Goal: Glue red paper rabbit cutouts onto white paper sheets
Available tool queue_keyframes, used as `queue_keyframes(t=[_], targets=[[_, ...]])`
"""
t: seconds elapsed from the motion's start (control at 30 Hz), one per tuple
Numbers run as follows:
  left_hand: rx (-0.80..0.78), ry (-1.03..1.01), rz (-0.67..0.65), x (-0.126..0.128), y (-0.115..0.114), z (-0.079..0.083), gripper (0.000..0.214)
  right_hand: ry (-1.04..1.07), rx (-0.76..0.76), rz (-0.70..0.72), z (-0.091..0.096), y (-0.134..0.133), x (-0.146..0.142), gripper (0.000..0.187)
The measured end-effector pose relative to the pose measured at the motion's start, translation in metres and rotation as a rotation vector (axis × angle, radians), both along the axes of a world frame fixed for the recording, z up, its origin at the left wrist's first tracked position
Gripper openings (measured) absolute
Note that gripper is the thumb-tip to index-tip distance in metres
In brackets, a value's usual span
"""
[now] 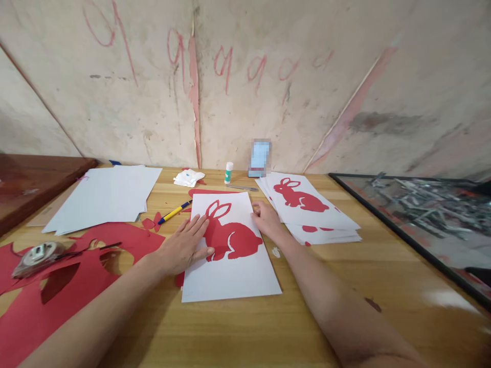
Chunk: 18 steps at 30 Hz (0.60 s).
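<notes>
A white sheet of paper (241, 283) lies in front of me with a red paper rabbit (245, 240) on it. My left hand (187, 243) rests flat on the sheet's left side, fingers stretched over the rabbit's head and front. At the right edge of the sheet, my right hand (266, 220) is closed, its fingers curled with thumb and forefinger at the paper's border. Red paper (180, 280) peeks out from under the sheet. Just right of this hand, another red rabbit (303, 198) sits on a stack of white sheets (333, 220).
Cut red paper (49, 327) and a tape measure (38, 255) lie at left, below blank sheets (103, 199). A yellow-and-blue pen (174, 212), crumpled tissue (188, 177), glue stick (229, 173) and upright phone (260, 157) are farther back. A black-edged pane (406, 243) borders the right.
</notes>
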<state>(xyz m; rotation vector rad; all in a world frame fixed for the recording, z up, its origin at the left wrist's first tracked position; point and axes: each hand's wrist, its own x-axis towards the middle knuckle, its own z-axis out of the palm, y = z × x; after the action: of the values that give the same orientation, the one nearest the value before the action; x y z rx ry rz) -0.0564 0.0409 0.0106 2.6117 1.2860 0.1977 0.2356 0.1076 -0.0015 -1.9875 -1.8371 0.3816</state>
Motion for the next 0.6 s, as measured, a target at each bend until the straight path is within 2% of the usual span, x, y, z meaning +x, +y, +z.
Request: queue_keyframes(t=[0.17,0.3,0.43,0.6], targets=[[0.135,0.094,-0.033,-0.014,-0.010,-0.022,0.082,0.011,0.029,-0.012,0.000,-0.002,-0.002,0.034],[0.190,0.097,-0.051,-0.014,-0.010,-0.029,0.085,-0.009,0.043,-0.030,0.002,-0.006,-0.005,0.032],[0.212,0.083,-0.041,-0.015,-0.015,-0.025,0.083,-0.002,0.056,-0.034,0.001,-0.007,-0.006,0.031],[0.173,0.125,-0.022,-0.016,-0.026,-0.010,0.084,0.009,0.053,-0.052,-0.001,-0.006,-0.005,0.033]])
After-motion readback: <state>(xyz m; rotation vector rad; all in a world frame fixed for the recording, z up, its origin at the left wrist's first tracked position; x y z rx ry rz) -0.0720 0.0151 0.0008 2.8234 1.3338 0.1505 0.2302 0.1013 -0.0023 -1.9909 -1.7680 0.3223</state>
